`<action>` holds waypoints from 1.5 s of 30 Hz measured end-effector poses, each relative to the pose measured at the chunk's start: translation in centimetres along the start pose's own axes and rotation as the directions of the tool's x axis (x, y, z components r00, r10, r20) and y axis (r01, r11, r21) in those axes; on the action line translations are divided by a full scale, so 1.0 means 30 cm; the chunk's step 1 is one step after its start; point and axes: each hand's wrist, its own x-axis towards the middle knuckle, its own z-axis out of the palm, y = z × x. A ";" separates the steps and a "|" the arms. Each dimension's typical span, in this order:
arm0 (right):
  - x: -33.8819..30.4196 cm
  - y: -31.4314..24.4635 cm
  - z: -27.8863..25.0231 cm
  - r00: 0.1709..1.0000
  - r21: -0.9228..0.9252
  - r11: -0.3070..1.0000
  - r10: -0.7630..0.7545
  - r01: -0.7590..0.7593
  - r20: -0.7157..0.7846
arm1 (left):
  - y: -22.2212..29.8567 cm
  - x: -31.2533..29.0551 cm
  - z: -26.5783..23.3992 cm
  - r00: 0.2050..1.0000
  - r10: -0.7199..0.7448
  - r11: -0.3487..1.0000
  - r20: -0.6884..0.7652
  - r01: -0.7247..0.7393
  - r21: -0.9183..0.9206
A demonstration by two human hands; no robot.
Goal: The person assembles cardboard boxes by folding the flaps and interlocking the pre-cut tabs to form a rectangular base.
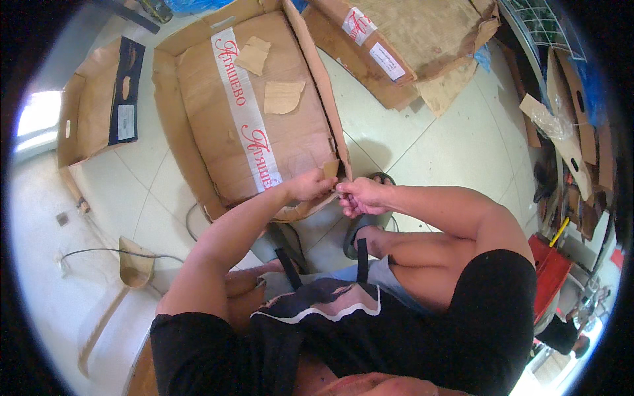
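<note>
A large, shallow cardboard box (188,112) lies in front of me, with white tape printed in red along its bottom. At its near right corner my left hand (310,186) is closed, gripping the cardboard beside a small raised cardboard flap (330,169). Just to the right, almost touching it, my right hand (363,197) pinches the edge of the same corner. Its fingertips partly hide what lies between them. Two loose cardboard pieces, one irregular (253,55) and one squarish (284,97), rest inside the box.
A smaller open box (89,109) stands at the far left. Flattened cardboard (422,39) is piled at the far right. A dustpan (137,264) and a cable are on the left. Cardboard sheets (568,145) lean along the right side, near a red object (551,274).
</note>
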 end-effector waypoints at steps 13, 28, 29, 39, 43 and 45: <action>-0.019 -0.037 -0.012 0.984 -0.161 0.984 0.047 -0.075 -0.173 | -0.014 -0.032 -0.147 1.000 -0.025 0.913 0.008 0.019 0.407; -0.064 -0.097 -0.029 0.991 -0.108 0.994 -0.021 0.007 -0.131 | -0.115 -0.008 -0.389 0.944 0.330 0.788 0.000 -0.276 0.550; -0.063 -0.103 -0.046 0.989 -0.102 0.994 -0.053 0.039 -0.135 | -0.066 -0.004 -0.395 0.962 0.272 0.757 0.038 -0.238 0.609; -0.084 -0.168 -0.025 0.967 -0.126 0.992 -0.046 0.015 -0.251 | 0.049 -0.006 -0.547 0.935 0.336 0.593 0.115 -0.305 0.745; -0.079 -0.207 -0.040 0.963 -0.187 0.981 -0.088 0.040 -0.254 | 0.155 -0.022 -0.431 0.924 0.362 0.495 0.121 -0.301 0.815; -0.044 -0.226 -0.048 0.932 -0.215 0.976 -0.038 -0.044 -0.361 | 0.216 -0.018 -0.297 0.947 0.264 0.520 0.184 -0.301 0.800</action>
